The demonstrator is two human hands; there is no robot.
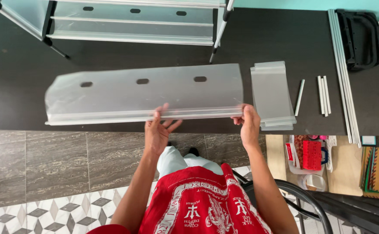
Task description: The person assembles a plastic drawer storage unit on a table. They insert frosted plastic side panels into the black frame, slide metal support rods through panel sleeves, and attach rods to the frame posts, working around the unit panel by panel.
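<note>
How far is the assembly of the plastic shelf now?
Done: a partly built rack stands at the back of the table with panels fitted. In hand: the left hand and right hand hold a long translucent panel. Left: a stack of short panels and loose white rods.

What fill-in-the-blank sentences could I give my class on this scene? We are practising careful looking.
1. Both hands, left hand and right hand, hold a long clear plastic panel with ___ oval holes.
2. The panel lies over a ___ table.
3. A stack of smaller panels lies to the ___ of the long one.
4. The person wears a ___ shirt.

Missing words: three; black; right; red
</note>
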